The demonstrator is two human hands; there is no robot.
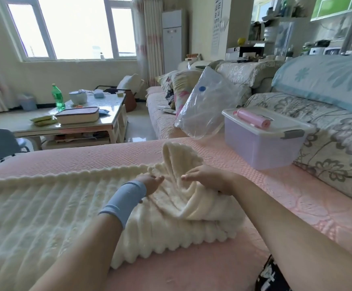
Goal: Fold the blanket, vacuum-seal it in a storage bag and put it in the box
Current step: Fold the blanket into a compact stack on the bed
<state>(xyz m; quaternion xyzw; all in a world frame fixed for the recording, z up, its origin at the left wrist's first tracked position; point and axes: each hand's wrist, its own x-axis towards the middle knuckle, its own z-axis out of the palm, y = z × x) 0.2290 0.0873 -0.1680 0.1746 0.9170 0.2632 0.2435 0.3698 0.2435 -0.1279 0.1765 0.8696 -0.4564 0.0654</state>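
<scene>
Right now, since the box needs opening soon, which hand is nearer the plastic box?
Right. The right hand grips the blanket on the side toward the box; the left hand lies beside it, farther off.

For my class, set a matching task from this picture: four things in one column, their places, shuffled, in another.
1 cream ribbed blanket
2 clear plastic storage bag
3 pink tube-shaped pump
4 green plastic bottle

A on the pale coffee table
B on the lidded translucent box
C touched by left hand and right hand
D against the floral sofa cushions

Pairs: 1-C, 2-D, 3-B, 4-A
</scene>
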